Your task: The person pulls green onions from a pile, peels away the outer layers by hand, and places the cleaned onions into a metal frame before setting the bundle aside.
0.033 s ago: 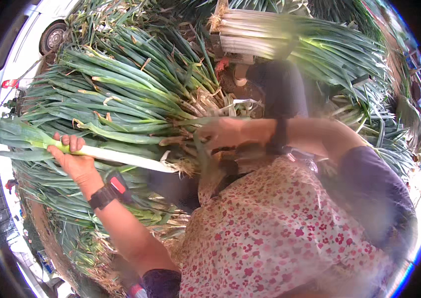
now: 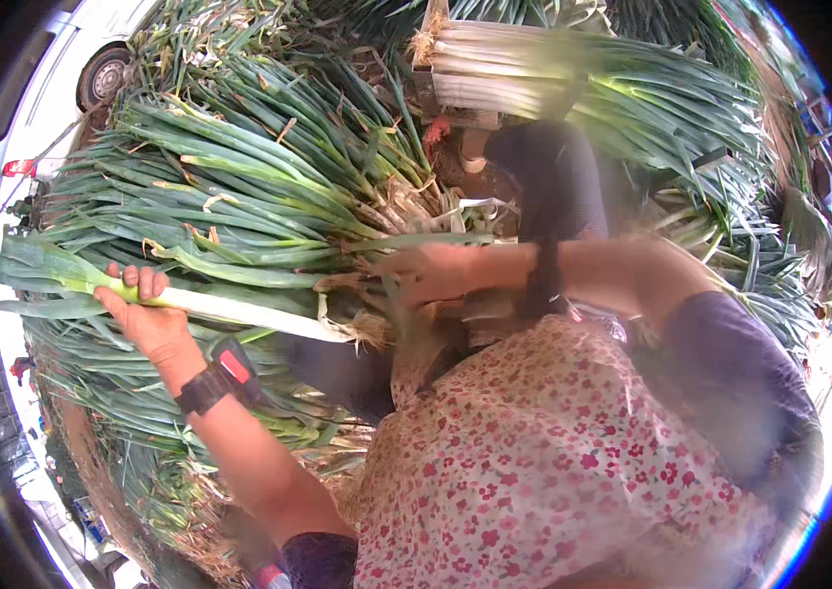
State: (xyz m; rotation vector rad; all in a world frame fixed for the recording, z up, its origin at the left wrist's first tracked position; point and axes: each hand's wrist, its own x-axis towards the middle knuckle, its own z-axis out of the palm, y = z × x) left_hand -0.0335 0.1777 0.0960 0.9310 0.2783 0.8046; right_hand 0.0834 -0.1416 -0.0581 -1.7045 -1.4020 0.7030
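My left hand (image 2: pixel 148 316) is closed around a long green onion (image 2: pixel 249 313), where its white shaft turns green. The onion lies almost level, its leaves to the left and its roots (image 2: pixel 367 331) to the right. My right hand (image 2: pixel 428 272) is just right of and above those roots, fingers curled and blurred. Whatever sits between these fingers, I cannot make out. A strip of green leaf (image 2: pixel 436 239) runs along the upper side of this hand. Beneath and beyond both hands spreads a big heap of untrimmed green onions (image 2: pixel 239 187), leaves pointing left.
A stack of cleaned green onions (image 2: pixel 499 64) rests in a wooden holder (image 2: pixel 426 88) at the far right. More green onions (image 2: pixel 759 265) lie along the right side. My knee (image 2: pixel 553 177) rises between heap and stack. A white vehicle (image 2: pixel 63 79) stands at the far left.
My right hand has shifted slightly to the left and down. My left hand and its green onion have hardly moved.
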